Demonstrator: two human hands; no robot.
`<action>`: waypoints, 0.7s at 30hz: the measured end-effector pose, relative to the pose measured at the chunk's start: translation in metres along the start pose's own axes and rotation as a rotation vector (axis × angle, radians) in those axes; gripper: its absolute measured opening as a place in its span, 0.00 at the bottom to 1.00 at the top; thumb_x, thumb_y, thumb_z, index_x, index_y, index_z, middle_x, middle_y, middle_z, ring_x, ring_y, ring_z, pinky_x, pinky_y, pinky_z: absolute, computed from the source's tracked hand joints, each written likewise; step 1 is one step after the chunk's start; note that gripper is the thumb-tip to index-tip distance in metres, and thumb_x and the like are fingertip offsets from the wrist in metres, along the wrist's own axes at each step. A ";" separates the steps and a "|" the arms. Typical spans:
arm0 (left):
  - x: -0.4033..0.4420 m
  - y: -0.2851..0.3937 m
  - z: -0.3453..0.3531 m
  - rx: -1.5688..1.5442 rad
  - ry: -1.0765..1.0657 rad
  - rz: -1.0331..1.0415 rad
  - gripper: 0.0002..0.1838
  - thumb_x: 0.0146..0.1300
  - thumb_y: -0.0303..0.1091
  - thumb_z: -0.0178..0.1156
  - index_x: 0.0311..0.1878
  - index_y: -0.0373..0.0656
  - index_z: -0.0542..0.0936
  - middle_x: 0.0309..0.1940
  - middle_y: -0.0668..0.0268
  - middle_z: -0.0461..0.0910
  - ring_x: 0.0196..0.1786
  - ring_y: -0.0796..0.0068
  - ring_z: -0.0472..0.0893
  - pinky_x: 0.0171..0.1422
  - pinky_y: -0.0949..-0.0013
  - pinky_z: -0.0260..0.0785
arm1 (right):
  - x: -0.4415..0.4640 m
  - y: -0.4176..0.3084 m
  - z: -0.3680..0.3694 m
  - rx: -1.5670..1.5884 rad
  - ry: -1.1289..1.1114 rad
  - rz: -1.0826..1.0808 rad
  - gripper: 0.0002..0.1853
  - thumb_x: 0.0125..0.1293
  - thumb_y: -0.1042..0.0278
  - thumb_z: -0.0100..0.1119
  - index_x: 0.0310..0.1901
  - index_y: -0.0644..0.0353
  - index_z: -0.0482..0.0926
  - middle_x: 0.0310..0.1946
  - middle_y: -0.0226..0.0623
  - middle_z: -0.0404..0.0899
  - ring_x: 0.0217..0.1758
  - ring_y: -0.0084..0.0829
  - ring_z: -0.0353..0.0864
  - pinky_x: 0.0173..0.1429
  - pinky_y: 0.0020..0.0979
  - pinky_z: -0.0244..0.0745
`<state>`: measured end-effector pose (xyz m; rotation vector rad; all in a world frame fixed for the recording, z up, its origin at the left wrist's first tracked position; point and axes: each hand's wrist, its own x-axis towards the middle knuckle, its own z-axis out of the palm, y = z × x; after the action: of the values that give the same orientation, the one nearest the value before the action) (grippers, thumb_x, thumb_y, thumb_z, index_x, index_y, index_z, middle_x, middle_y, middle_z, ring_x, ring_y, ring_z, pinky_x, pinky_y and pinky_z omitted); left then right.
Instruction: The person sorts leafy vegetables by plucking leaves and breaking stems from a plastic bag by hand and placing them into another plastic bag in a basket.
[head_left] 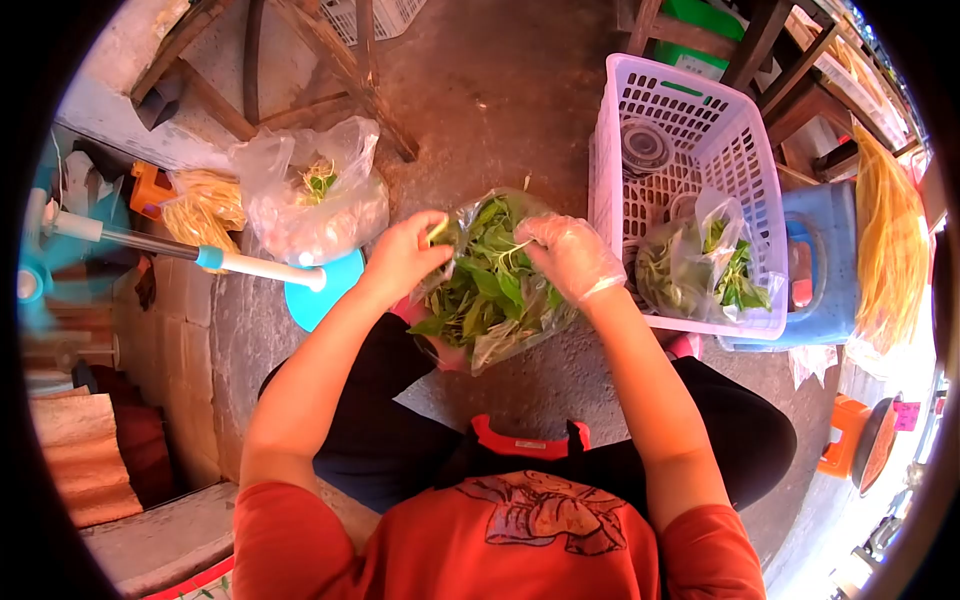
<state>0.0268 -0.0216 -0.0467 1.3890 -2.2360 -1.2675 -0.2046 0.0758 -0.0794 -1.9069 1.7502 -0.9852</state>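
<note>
A clear plastic bag (512, 345) full of leafy greens (490, 285) lies open between my knees. My left hand (408, 256) is at the bag's left rim, thumb and fingers pinched on a short pale green stem (437, 231). On the other side, my right hand (575, 258) wears a thin clear plastic glove. Its fingertips are closed at the upper right of the leaves, where a pale stem shows beside them. The glove and the bag's plastic partly hide that grip.
At right stands a lilac plastic basket (697, 115) holding another bag of greens (700, 262). A blue container (822, 240) sits beside it. At left are a cloudy plastic bag (310, 215), a fan (150, 240) with a turquoise base and wooden legs (365, 90).
</note>
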 end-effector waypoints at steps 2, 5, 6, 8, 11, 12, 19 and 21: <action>-0.002 0.023 0.004 -0.025 0.103 0.119 0.18 0.54 0.29 0.66 0.49 0.38 0.78 0.30 0.67 0.74 0.29 0.80 0.73 0.34 0.73 0.66 | 0.003 -0.012 -0.009 -0.029 -0.028 0.020 0.09 0.55 0.75 0.60 0.39 0.57 0.81 0.38 0.45 0.81 0.43 0.47 0.79 0.48 0.39 0.74; -0.005 0.032 0.024 0.053 0.072 0.355 0.12 0.54 0.31 0.66 0.41 0.38 0.80 0.32 0.64 0.74 0.32 0.73 0.76 0.37 0.69 0.67 | 0.008 -0.030 -0.011 -0.011 -0.110 0.013 0.09 0.54 0.75 0.61 0.39 0.58 0.80 0.37 0.46 0.81 0.43 0.48 0.79 0.47 0.39 0.74; -0.003 0.027 0.030 0.131 0.056 0.392 0.11 0.54 0.31 0.66 0.40 0.38 0.80 0.31 0.64 0.74 0.32 0.73 0.75 0.38 0.69 0.67 | 0.008 -0.031 -0.007 0.023 -0.101 -0.017 0.10 0.54 0.75 0.62 0.40 0.58 0.79 0.37 0.47 0.80 0.43 0.47 0.79 0.47 0.39 0.74; -0.002 0.020 0.035 0.094 0.024 0.361 0.10 0.55 0.31 0.66 0.37 0.37 0.80 0.30 0.66 0.74 0.34 0.75 0.75 0.38 0.70 0.66 | 0.007 -0.035 -0.005 0.107 -0.024 0.026 0.12 0.55 0.74 0.63 0.41 0.59 0.77 0.35 0.46 0.80 0.42 0.45 0.80 0.46 0.38 0.74; -0.004 0.018 0.034 -0.158 -0.013 0.217 0.07 0.57 0.30 0.64 0.35 0.37 0.80 0.29 0.70 0.72 0.34 0.81 0.73 0.37 0.73 0.65 | 0.008 -0.043 -0.005 0.226 0.192 0.190 0.15 0.55 0.72 0.65 0.44 0.60 0.74 0.32 0.42 0.79 0.38 0.39 0.79 0.45 0.35 0.73; -0.005 0.019 0.033 -0.187 -0.008 0.206 0.07 0.57 0.30 0.64 0.35 0.37 0.80 0.28 0.70 0.72 0.33 0.81 0.72 0.36 0.73 0.64 | 0.009 -0.039 -0.001 0.241 0.262 0.205 0.16 0.55 0.71 0.65 0.45 0.60 0.73 0.31 0.40 0.78 0.37 0.37 0.79 0.45 0.35 0.73; -0.014 0.038 0.032 -0.093 0.033 0.213 0.07 0.56 0.30 0.63 0.35 0.37 0.81 0.26 0.64 0.75 0.31 0.76 0.75 0.36 0.70 0.66 | 0.010 -0.018 0.006 0.412 0.108 0.209 0.07 0.59 0.70 0.62 0.34 0.65 0.79 0.29 0.35 0.74 0.34 0.26 0.73 0.41 0.29 0.70; -0.009 0.031 0.032 -0.126 -0.012 0.177 0.08 0.58 0.31 0.62 0.36 0.36 0.81 0.26 0.65 0.77 0.32 0.77 0.76 0.37 0.70 0.67 | 0.009 -0.011 0.013 0.162 0.359 0.061 0.06 0.61 0.72 0.59 0.35 0.65 0.78 0.26 0.32 0.73 0.32 0.23 0.72 0.40 0.29 0.70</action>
<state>-0.0061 0.0092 -0.0403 1.1154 -2.1892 -1.3333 -0.1880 0.0666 -0.0782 -1.6430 1.8360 -1.4702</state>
